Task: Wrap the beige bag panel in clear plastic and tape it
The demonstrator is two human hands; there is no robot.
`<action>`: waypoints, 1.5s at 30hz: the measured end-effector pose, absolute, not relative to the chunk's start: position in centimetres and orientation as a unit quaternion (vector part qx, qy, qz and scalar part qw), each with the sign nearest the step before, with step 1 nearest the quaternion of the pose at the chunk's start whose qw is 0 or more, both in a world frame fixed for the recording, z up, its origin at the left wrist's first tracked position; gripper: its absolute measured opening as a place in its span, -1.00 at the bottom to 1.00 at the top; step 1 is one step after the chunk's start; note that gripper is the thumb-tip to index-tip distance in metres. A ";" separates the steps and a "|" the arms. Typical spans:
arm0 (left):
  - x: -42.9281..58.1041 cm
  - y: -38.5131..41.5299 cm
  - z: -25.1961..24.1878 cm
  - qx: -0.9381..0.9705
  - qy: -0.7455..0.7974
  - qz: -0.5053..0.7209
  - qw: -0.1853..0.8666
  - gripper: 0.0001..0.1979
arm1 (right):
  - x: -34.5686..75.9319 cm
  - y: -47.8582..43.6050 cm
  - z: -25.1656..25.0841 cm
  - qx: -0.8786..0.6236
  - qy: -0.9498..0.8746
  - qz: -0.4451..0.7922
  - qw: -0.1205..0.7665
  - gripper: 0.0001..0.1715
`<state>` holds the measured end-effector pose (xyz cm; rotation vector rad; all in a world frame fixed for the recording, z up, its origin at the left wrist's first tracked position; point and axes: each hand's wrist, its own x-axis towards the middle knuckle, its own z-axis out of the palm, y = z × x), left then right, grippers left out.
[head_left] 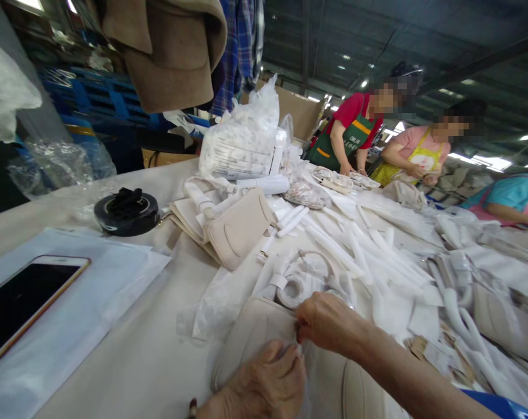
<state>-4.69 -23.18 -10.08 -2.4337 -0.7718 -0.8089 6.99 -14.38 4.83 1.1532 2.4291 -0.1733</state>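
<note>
A cream handbag (255, 331) lies on the table in front of me. My left hand (270, 378) rests over its lower part with the fingers curled together near the bag's edge. Close beside it, my right hand (325, 323) is closed in a pinch at that same edge. Whatever the fingertips hold is too small or hidden to name. Just above the bag, a rolled pale strap (291, 291) sits among clear plastic. Another cream handbag piece (355, 390) shows under my right forearm, partly covered. Farther back, a beige bag (241, 227) lies tilted on a stack of similar pieces.
A phone (28, 297) lies on white sheets at left, near a black tape roll (126, 212). A stuffed plastic bag (241, 139) stands at the back. White wrapping strips (390, 262) cover the right side. Several co-workers (346, 134) stand across the table.
</note>
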 end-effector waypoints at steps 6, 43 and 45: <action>-5.0 -23.3 -9.3 -0.883 -0.286 -0.295 0.227 -0.83 | 8.5 -10.9 4.7 0.488 0.854 -0.055 0.171 -0.31; -8.2 -22.1 -9.7 -0.903 -0.196 -0.301 0.236 -0.50 | 35.3 -36.4 2.1 0.801 0.361 -0.212 -0.427 -0.54; -8.2 -22.0 -9.5 -0.905 -0.194 -0.297 0.235 -0.49 | 34.6 -36.1 1.5 0.791 0.339 -0.246 -0.445 -0.57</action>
